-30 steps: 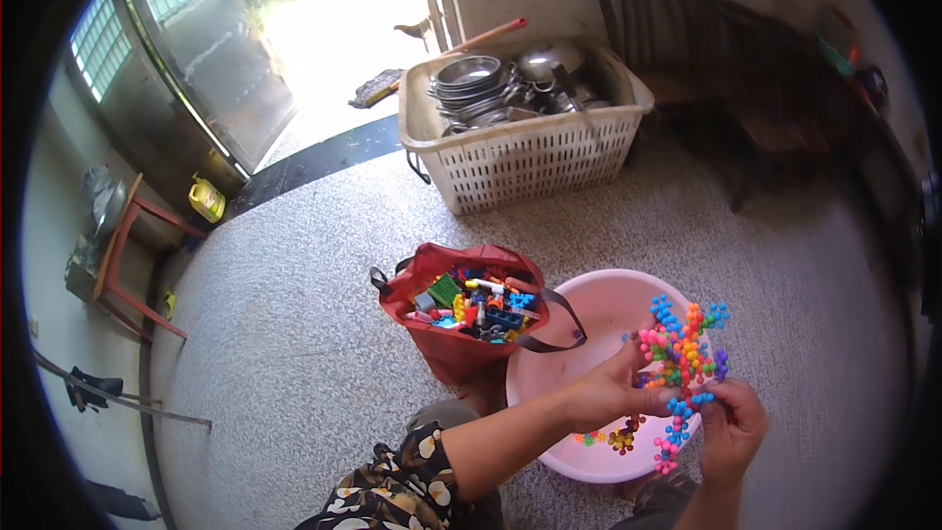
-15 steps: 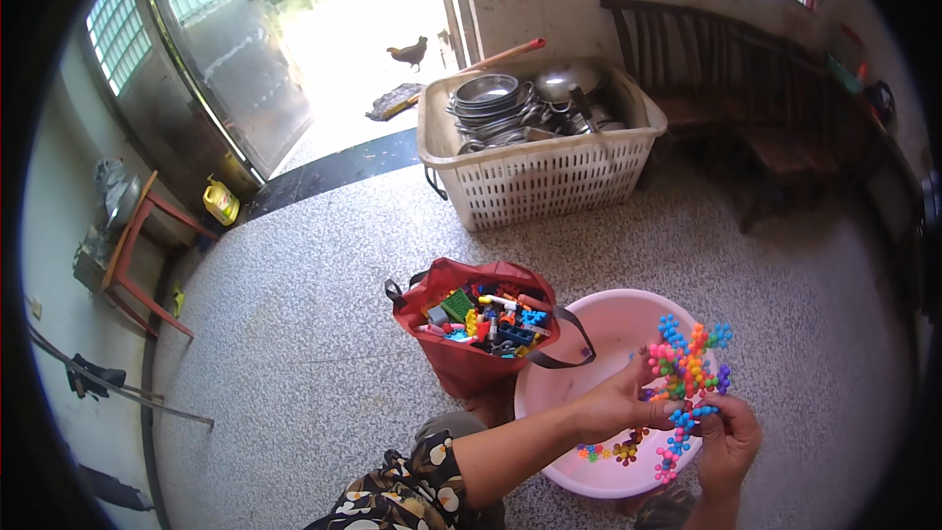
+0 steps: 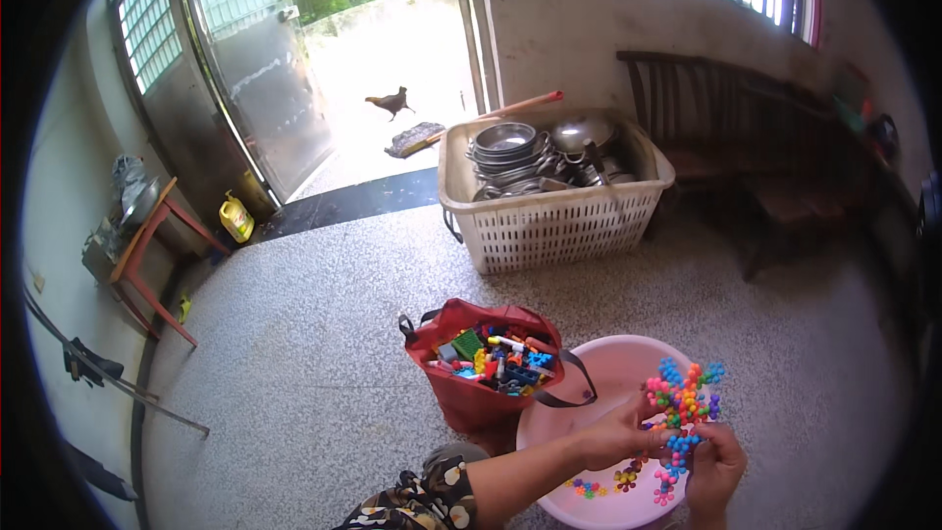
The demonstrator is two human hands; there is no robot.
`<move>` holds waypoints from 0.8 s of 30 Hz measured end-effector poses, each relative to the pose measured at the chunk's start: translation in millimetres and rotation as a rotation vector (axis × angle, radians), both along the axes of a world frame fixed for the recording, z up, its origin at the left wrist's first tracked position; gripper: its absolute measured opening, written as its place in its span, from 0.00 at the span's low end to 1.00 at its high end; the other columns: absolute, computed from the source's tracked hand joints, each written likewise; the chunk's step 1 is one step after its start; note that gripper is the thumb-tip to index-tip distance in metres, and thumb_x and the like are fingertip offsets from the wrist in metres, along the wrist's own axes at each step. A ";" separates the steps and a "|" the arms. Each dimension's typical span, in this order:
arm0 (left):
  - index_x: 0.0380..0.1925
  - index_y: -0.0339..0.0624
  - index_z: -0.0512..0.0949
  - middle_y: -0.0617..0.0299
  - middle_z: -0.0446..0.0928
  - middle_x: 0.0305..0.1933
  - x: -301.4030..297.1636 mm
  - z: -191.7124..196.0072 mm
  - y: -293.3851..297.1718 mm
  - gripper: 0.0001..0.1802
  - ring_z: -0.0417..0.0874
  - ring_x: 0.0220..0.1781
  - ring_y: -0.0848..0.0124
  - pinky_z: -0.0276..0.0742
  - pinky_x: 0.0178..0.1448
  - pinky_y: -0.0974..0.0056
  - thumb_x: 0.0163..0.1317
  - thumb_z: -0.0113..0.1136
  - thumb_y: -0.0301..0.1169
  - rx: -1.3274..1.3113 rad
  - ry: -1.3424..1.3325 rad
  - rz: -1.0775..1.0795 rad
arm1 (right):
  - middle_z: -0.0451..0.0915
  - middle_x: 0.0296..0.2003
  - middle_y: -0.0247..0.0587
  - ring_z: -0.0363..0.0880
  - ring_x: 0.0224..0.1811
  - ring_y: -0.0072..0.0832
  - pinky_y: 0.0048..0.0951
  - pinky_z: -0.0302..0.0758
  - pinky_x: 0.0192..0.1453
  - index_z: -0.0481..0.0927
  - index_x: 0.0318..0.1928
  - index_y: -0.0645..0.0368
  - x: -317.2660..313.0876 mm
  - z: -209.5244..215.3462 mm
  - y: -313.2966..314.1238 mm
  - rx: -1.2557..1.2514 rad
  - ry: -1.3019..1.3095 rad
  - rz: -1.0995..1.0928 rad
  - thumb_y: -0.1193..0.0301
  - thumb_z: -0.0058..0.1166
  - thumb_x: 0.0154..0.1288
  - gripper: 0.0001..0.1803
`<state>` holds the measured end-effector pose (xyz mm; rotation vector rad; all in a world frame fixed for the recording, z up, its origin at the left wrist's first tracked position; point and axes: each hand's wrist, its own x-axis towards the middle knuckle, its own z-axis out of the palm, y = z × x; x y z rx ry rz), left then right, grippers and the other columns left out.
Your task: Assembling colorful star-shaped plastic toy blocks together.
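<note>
Over a pink basin (image 3: 549, 429), both my hands hold one cluster of joined snowflake-shaped plastic building pieces (image 3: 687, 395) in blue, pink, orange, green and purple. My left hand (image 3: 618, 439) reaches in from the left and grips the cluster's near left side, its fingertips partly hidden behind the pieces. On the right, my right hand (image 3: 718, 461) pinches blue pieces low on the cluster. A few linked knobbly pieces (image 3: 626, 479), yellow and brown among them, lie in the basin below my left wrist. Left of the basin stands a red cloth bag (image 3: 469, 404) full of mixed toy bricks (image 3: 500, 358).
Beyond the bag sits a white slatted plastic crate (image 3: 564, 231) piled with metal bowls (image 3: 505, 140). A dark wooden bench (image 3: 706, 152) lines the right wall. At the left are a small wooden table (image 3: 147, 226) and a yellow bottle (image 3: 235, 218) near the open door (image 3: 260, 79). A chicken (image 3: 390, 103) walks outside.
The whole view has tilted upward, so things sit lower in the picture. Both hands keep their hold on the cluster. Outside, the chicken has turned and is striding.
</note>
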<state>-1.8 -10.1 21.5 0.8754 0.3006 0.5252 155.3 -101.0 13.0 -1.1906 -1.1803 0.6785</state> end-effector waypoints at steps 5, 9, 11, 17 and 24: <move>0.61 0.41 0.48 0.59 0.65 0.56 3.1 -0.8 -2.2 0.37 0.76 0.40 0.78 0.72 0.23 0.77 0.56 0.58 0.28 -0.049 -0.034 0.028 | 0.75 0.31 0.37 0.75 0.25 0.21 0.18 0.71 0.25 0.74 0.38 0.65 -8.4 7.9 1.3 0.044 0.174 0.033 0.59 0.54 0.59 0.19; 0.62 0.41 0.47 0.59 0.65 0.56 2.7 3.4 -1.2 0.38 0.75 0.42 0.77 0.73 0.25 0.77 0.55 0.58 0.26 -0.017 -0.012 0.033 | 0.75 0.30 0.39 0.76 0.26 0.24 0.22 0.75 0.26 0.74 0.37 0.66 -4.7 4.9 -1.2 0.039 0.213 0.028 0.58 0.55 0.59 0.21; 0.63 0.41 0.45 0.59 0.64 0.56 2.8 -4.2 -0.1 0.40 0.75 0.44 0.76 0.73 0.28 0.77 0.55 0.58 0.26 -0.032 -0.017 0.011 | 0.76 0.28 0.41 0.77 0.25 0.26 0.25 0.77 0.27 0.74 0.37 0.67 -2.8 4.7 -2.0 -0.019 0.200 0.017 0.58 0.54 0.59 0.21; 0.65 0.44 0.34 0.58 0.62 0.58 5.6 -13.0 -2.1 0.49 0.68 0.55 0.72 0.73 0.44 0.72 0.55 0.59 0.24 -0.057 -0.068 0.013 | 0.76 0.25 0.42 0.77 0.22 0.27 0.26 0.77 0.26 0.74 0.36 0.67 -3.7 3.2 -1.9 -0.062 0.229 0.003 0.61 0.54 0.60 0.18; 0.66 0.44 0.31 0.56 0.59 0.60 5.2 -16.3 0.0 0.50 0.64 0.59 0.68 0.67 0.58 0.65 0.54 0.58 0.21 -0.101 -0.078 0.001 | 0.76 0.25 0.42 0.77 0.22 0.27 0.25 0.77 0.25 0.74 0.35 0.68 -8.9 6.4 0.4 -0.065 0.256 -0.013 0.63 0.55 0.59 0.17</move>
